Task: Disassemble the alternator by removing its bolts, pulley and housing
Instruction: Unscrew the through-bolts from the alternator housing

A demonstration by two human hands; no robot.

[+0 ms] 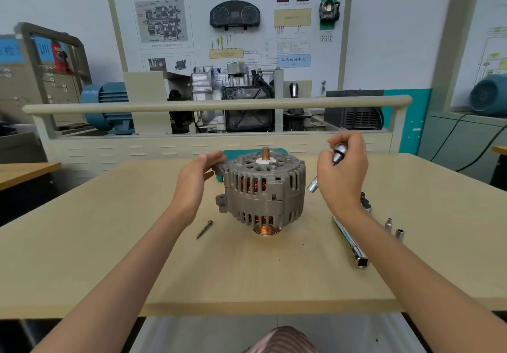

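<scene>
The alternator (264, 190) stands at the centre of the frame on the pale wooden table (109, 256), pulley (266, 230) end down, its copper-coloured shaft stub (265, 153) pointing up from the top of the ribbed grey housing (285, 207). Copper windings show through the housing slots.

The left hand (196, 185) is just left of the alternator, fingers straight and close together, their tips at the upper mounting ear (220, 168) on the housing's left side; whether they actually touch it cannot be told. The thumb points toward the housing and grips nothing.

The right hand (343, 171) is to the right of the alternator, raised off the table and apart from the housing. Its fingers curl round a ratchet wrench (327, 168): the rounded head shows above the knuckles and the socket end sticks out below, toward the housing's right side without touching it.

A loose long bolt (204, 229) lies on the table at lower left of the alternator. At right lie an extension bar (351, 243) and two small sockets (393, 229).
</scene>
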